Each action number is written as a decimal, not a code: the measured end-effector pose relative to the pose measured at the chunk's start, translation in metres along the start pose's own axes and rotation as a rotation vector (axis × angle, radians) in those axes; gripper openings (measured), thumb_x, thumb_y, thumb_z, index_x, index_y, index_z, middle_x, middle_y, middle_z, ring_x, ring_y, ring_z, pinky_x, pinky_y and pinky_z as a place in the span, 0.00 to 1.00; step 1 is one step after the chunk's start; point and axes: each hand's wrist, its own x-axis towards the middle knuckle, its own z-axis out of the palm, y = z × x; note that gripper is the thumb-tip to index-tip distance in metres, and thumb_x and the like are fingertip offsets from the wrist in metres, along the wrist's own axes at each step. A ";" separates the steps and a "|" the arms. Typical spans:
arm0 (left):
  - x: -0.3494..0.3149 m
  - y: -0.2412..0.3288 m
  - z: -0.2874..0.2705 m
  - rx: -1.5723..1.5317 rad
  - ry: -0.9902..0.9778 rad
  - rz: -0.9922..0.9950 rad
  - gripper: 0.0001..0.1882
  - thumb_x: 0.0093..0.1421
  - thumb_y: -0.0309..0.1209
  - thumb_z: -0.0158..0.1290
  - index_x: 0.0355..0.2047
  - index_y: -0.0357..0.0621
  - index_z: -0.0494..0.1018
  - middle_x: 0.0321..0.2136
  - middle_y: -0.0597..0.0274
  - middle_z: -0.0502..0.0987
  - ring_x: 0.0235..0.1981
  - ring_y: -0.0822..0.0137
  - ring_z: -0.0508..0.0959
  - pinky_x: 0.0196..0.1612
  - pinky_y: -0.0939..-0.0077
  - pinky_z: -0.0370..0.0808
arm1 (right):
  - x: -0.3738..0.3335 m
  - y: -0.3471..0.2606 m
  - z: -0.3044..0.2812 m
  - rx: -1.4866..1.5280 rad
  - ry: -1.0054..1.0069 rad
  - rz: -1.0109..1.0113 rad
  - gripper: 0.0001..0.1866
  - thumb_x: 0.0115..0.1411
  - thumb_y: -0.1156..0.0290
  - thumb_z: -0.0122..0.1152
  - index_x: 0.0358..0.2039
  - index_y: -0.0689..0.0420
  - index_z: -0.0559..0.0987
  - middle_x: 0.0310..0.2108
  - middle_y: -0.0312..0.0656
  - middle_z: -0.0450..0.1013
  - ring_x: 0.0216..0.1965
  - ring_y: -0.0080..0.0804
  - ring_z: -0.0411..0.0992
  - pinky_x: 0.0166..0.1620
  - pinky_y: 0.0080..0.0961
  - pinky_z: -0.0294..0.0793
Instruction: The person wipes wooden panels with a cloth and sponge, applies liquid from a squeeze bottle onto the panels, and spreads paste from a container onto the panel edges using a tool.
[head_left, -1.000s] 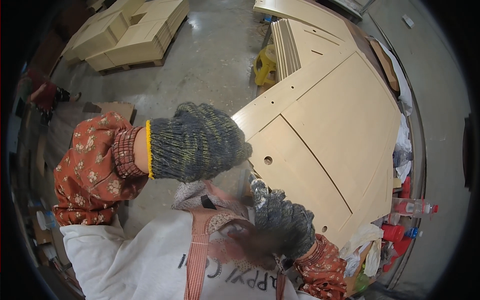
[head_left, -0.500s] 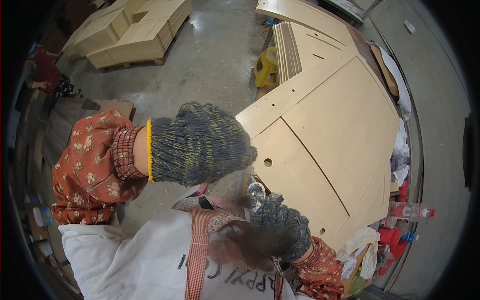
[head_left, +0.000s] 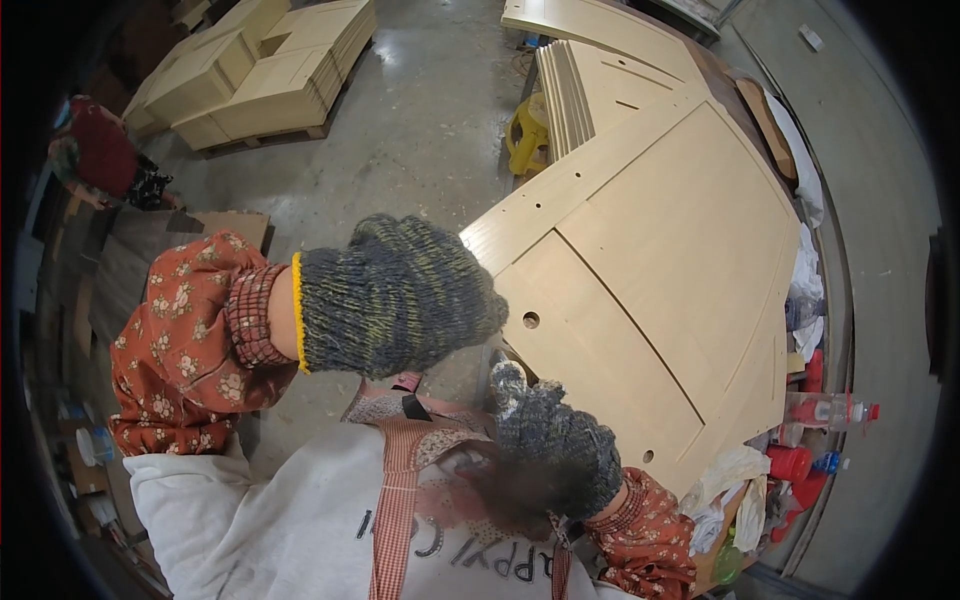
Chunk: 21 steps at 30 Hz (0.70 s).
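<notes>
My left hand (head_left: 400, 295), in a dark grey-green knitted glove with a yellow cuff, is closed with its back to me, in front of the near left edge of a cream door panel (head_left: 660, 250). Its fingertips are hidden, so whether it touches the panel or holds something cannot be told. Lower down, my right hand (head_left: 560, 445), gloved alike with a whitish fingertip, has its fingers curled beside the panel's near edge. Anything in it is hidden. Long grooves and several round holes mark the panel, which lies flat.
More cream panels (head_left: 570, 100) stand stacked beyond, by a yellow stool (head_left: 525, 135). A pallet of stacked panels (head_left: 270, 80) sits far left, and another person (head_left: 95, 150) is at the left rim. Clear bottles (head_left: 825, 410), red containers (head_left: 790, 463) and plastic bags (head_left: 715, 490) crowd the right.
My view has shifted slightly. Both gloved hands keep nearly the same pose near the panel edge. The person at the far left has moved a little.
</notes>
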 end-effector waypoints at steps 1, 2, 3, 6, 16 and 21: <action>-0.001 -0.001 0.002 -0.031 0.040 0.021 0.18 0.53 0.31 0.50 0.45 0.39 0.73 0.29 0.54 0.77 0.29 0.56 0.77 0.32 0.65 0.74 | 0.001 0.001 0.001 0.001 -0.005 0.001 0.28 0.52 0.61 0.63 0.53 0.52 0.71 0.44 0.50 0.70 0.44 0.45 0.71 0.47 0.38 0.71; -0.001 -0.002 0.003 -0.063 0.079 0.041 0.18 0.53 0.31 0.51 0.45 0.39 0.72 0.29 0.54 0.77 0.29 0.56 0.77 0.33 0.65 0.74 | 0.003 0.003 0.003 0.004 -0.019 0.005 0.27 0.52 0.61 0.63 0.53 0.52 0.71 0.44 0.50 0.70 0.44 0.45 0.71 0.47 0.38 0.71; -0.001 -0.002 0.002 -0.063 0.076 0.043 0.18 0.53 0.31 0.51 0.45 0.39 0.72 0.29 0.54 0.77 0.29 0.56 0.77 0.33 0.65 0.74 | 0.006 0.001 0.002 0.000 -0.002 -0.009 0.27 0.52 0.61 0.63 0.53 0.52 0.71 0.44 0.50 0.70 0.44 0.45 0.71 0.47 0.38 0.71; -0.001 -0.001 0.000 -0.053 0.017 -0.003 0.19 0.52 0.31 0.51 0.45 0.39 0.72 0.29 0.53 0.77 0.29 0.56 0.78 0.33 0.65 0.74 | 0.004 -0.003 -0.001 -0.010 0.026 -0.009 0.27 0.52 0.62 0.63 0.53 0.53 0.71 0.44 0.51 0.70 0.43 0.45 0.71 0.47 0.39 0.71; -0.004 -0.003 0.011 0.088 0.141 0.083 0.19 0.53 0.32 0.53 0.46 0.42 0.72 0.26 0.55 0.77 0.25 0.57 0.78 0.28 0.65 0.74 | -0.008 -0.012 -0.009 -0.054 0.007 0.062 0.27 0.53 0.63 0.62 0.53 0.56 0.70 0.44 0.52 0.70 0.43 0.46 0.71 0.47 0.40 0.71; -0.008 -0.001 0.009 0.017 0.177 0.054 0.19 0.53 0.33 0.53 0.46 0.43 0.73 0.27 0.55 0.77 0.26 0.57 0.78 0.28 0.64 0.74 | 0.001 -0.029 -0.026 -0.113 -0.099 0.172 0.27 0.53 0.63 0.62 0.53 0.57 0.70 0.44 0.52 0.70 0.42 0.47 0.71 0.46 0.40 0.71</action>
